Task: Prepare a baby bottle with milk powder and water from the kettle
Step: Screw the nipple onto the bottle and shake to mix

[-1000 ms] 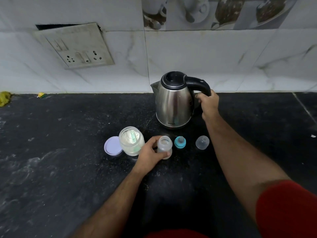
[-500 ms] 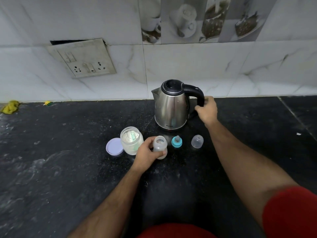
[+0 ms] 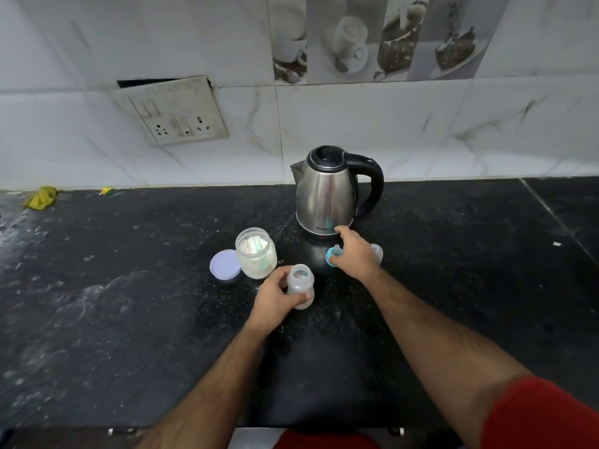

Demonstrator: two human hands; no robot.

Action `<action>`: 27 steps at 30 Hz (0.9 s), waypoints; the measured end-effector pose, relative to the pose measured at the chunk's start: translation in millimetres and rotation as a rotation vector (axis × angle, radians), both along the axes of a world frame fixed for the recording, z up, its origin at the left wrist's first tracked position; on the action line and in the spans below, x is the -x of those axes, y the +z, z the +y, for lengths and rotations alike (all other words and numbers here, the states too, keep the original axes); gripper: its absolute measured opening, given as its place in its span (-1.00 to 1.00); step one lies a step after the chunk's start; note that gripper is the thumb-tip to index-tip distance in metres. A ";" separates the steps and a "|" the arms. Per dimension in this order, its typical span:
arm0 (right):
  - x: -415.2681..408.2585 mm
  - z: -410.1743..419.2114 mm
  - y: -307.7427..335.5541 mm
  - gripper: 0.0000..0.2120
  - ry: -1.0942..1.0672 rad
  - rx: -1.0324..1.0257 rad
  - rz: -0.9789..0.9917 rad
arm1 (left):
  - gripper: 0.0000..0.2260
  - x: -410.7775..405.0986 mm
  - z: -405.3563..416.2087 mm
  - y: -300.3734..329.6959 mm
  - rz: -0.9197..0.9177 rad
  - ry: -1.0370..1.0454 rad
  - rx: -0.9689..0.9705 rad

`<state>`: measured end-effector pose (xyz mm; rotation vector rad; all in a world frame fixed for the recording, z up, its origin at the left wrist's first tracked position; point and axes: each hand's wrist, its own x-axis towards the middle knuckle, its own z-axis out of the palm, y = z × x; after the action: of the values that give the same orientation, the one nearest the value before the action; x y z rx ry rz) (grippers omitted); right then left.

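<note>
One kettle [image 3: 327, 192], one powder jar [image 3: 256, 257], one lid [image 3: 225, 264], one bottle [image 3: 300, 286] and one teal teat [image 3: 333, 254] stand on the table [image 3: 129, 319]. The left hand [image 3: 275, 299] reaches forward, its fingers [image 3: 306, 297] curled round the upright bottle. The right hand [image 3: 355, 256] stretches out with its fingers over the teat, just short of the kettle; whether they grip it I cannot tell.

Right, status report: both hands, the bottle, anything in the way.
Left hand grips the open baby bottle, upright on the counter. Right hand over the teal teat ring, off the kettle. Nothing in the way.
</note>
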<state>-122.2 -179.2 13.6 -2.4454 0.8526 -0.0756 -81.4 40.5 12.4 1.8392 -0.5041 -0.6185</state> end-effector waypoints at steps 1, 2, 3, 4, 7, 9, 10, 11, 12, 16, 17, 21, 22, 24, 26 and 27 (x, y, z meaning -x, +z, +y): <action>-2.7 1.3 -2.0 -0.34 0.002 -0.003 0.010 | -0.54 2.2 2.9 0.0 0.001 0.001 -0.005; -5.1 2.1 -3.8 -0.35 0.000 0.004 0.031 | -0.54 4.4 5.4 0.2 0.002 -0.002 -0.007; -7.0 2.4 -5.8 -0.39 -0.001 0.023 0.062 | -0.54 6.8 7.6 0.0 0.004 -0.005 -0.007; -8.0 2.9 -7.5 -0.44 0.001 0.051 0.093 | -0.54 9.1 10.2 -0.1 0.005 -0.007 -0.006; -6.6 6.3 -10.6 -0.49 -0.020 0.101 0.118 | -0.54 14.8 17.5 -1.2 0.007 -0.009 -0.007; -2.5 10.7 -9.0 -0.48 -0.037 0.090 0.079 | -0.53 17.0 22.0 -2.9 0.006 -0.008 -0.008; 0.4 13.0 -6.6 -0.48 -0.046 0.085 0.051 | -0.53 18.0 24.0 -3.7 0.002 -0.010 -0.009; 4.1 15.7 -3.6 -0.48 -0.055 0.076 0.022 | -0.52 19.3 25.8 -4.8 -0.002 -0.016 -0.010; 8.5 18.4 0.4 -0.49 -0.063 0.061 -0.009 | -0.52 20.7 27.6 -6.0 -0.003 -0.024 -0.012; 36.4 29.4 19.1 -0.44 -0.072 0.013 -0.120 | -0.52 28.3 31.1 -9.9 -0.004 -0.050 -0.009; 44.8 32.2 24.6 -0.44 -0.072 0.013 -0.143 | -0.52 30.5 30.7 -10.2 -0.004 -0.059 -0.010; 73.1 45.4 50.6 -0.48 -0.028 -0.055 -0.193 | -0.52 38.6 26.2 -10.5 0.006 -0.101 0.008; 78.9 49.6 57.2 -0.48 -0.020 -0.085 -0.211 | -0.53 40.1 25.0 -10.7 0.007 -0.114 0.009; 89.2 58.3 67.2 -0.47 0.000 -0.141 -0.251 | -0.53 42.6 23.0 -13.5 0.005 -0.135 0.010; 97.3 67.9 72.2 -0.49 0.041 -0.146 -0.262 | -0.52 44.3 22.5 -17.8 0.001 -0.158 0.007; 99.8 72.3 73.6 -0.51 0.061 -0.137 -0.255 | -0.51 44.3 22.6 -20.4 0.001 -0.168 0.004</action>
<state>-222.0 -106.9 87.1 -2.2706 0.6487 -0.2898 -125.7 63.1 -8.0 1.8041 -0.6633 -0.7307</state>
